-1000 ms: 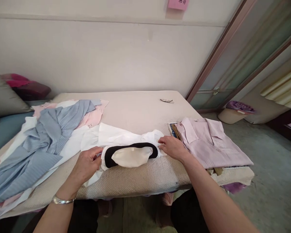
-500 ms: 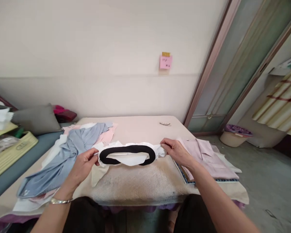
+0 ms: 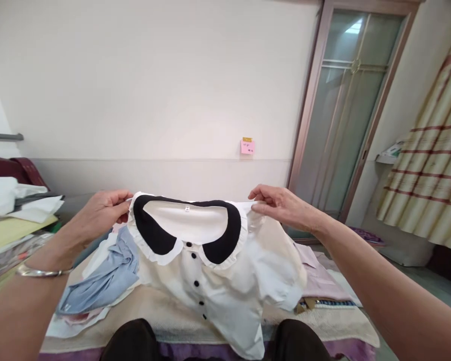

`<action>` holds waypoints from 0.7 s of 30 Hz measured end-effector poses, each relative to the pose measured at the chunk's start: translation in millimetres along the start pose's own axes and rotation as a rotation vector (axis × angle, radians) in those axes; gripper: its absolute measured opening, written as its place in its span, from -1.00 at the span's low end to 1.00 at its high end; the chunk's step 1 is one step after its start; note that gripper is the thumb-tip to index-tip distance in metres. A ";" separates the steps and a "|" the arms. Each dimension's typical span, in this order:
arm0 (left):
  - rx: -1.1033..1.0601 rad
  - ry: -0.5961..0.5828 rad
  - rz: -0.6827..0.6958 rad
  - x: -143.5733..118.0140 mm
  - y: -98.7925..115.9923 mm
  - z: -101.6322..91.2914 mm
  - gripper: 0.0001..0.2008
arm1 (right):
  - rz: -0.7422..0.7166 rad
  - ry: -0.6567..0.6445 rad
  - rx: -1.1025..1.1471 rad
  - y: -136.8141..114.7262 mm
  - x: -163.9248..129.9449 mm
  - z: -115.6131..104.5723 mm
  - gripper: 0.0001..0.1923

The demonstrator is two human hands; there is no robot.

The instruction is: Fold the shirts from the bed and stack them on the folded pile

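Observation:
A white blouse (image 3: 225,281) with a black rounded collar and black buttons hangs in the air in front of me, its front facing me. My left hand (image 3: 103,208) pinches its left shoulder and my right hand (image 3: 280,204) pinches its right shoulder. The blouse's lower part drapes down over the near edge of the cloth-covered table (image 3: 346,328). A silver bangle sits on my left wrist.
A crumpled light blue garment (image 3: 101,281) lies on the table at the left over pink and white clothes. A folded pale pink shirt (image 3: 317,281) lies at the right. Stacked items (image 3: 11,210) stand far left. A glass door (image 3: 338,115) and a checked curtain (image 3: 432,150) are on the right.
Both hands lifted the blouse off the table by its shoulders, so it now hangs open with collar and buttons showing. The view tilted up toward the wall.

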State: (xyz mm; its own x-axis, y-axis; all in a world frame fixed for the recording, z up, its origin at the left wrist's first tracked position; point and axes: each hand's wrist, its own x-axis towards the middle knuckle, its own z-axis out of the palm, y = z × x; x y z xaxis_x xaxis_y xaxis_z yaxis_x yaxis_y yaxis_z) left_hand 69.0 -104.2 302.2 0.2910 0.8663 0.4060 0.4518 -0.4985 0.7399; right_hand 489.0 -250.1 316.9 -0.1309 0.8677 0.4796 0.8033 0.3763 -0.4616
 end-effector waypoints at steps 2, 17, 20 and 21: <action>0.013 0.027 -0.003 -0.8 2.8 -3.0 -0.67 | -0.004 0.017 0.021 -8.9 -7.1 -2.6 -0.66; 0.175 0.152 0.131 -23.2 31.6 -19.8 -0.61 | -0.152 0.169 -0.183 -53.5 -39.0 -18.2 -0.81; 0.280 0.219 0.243 -22.9 45.7 -22.6 -0.61 | -0.168 0.277 -0.312 -49.7 -30.7 -31.5 -0.81; 0.318 0.201 0.257 -20.5 47.7 -20.1 -0.64 | -0.146 0.287 -0.372 -44.7 -25.4 -32.6 -0.82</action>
State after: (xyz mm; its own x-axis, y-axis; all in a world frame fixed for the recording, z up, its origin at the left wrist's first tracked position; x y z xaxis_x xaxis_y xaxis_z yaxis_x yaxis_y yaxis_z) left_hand 67.7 -145.1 340.0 0.2724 0.6868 0.6739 0.6318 -0.6559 0.4131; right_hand 475.4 -299.6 349.7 -0.1341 0.6706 0.7296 0.9484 0.3003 -0.1017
